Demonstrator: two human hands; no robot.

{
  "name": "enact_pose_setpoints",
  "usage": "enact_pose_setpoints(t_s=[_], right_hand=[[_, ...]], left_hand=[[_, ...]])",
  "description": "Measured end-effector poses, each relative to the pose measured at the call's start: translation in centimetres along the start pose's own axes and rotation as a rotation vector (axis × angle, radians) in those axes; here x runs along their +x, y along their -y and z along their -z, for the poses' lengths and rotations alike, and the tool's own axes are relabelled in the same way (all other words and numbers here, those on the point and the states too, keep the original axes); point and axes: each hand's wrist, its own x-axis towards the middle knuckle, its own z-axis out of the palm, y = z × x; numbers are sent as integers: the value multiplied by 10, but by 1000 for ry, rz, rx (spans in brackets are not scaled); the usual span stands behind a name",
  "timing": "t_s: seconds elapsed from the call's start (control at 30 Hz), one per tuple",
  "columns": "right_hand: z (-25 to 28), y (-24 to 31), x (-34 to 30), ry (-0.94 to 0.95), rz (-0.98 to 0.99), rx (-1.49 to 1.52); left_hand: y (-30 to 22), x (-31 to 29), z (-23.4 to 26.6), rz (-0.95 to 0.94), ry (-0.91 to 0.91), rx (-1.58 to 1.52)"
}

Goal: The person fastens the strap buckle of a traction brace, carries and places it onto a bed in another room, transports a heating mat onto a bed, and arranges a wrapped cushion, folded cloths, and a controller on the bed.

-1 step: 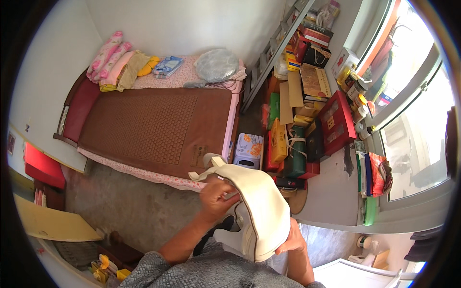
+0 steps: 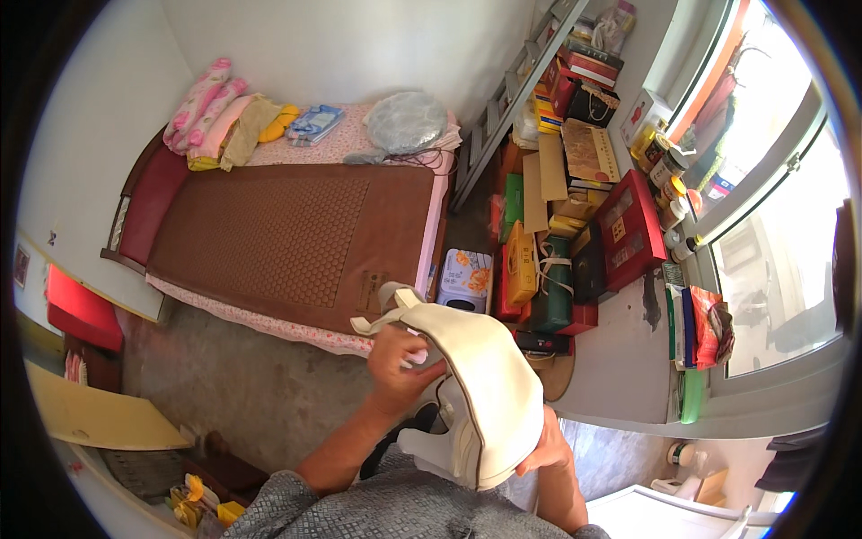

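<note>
In front of my body is a large, curved cream item (image 2: 498,377) with a smooth, leather-like face, dark piping along its edge and pale strap-like ends at its far left. Its exact kind cannot be made out. My right hand (image 2: 546,445) grips its lower right side, thumb on the front face. My left hand (image 2: 398,366) is closed at its left edge, with a small pale pink-white piece (image 2: 416,357) between the fingers. A white inner part (image 2: 429,445) of the item hangs toward my lap. The fold between the two parts is mostly hidden.
Ahead stands a bed with a brown mat (image 2: 287,242) and folded bedding (image 2: 206,121). Boxes (image 2: 552,278) crowd the right beside a metal ladder (image 2: 512,94). Jars (image 2: 669,166) line the windowsill. A yellow panel (image 2: 103,413) juts in at lower left above concrete floor.
My left hand has turned slightly, and more of the pale piece in its fingers shows. The cream item and my right hand stay nearly where they were.
</note>
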Motion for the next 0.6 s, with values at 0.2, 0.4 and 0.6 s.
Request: enact_pose_setpoints(t_s=[0.2,0.4,0.6], right_hand=[[23,10,5,149,52,161],[40,8,13,232,-23,262],[46,4,34,173,-41,255]], left_hand=[[-16,44,-23,-183,-403,162],[-7,25,-23,381,250,-113],[26,-43,-34,828,311,-351]])
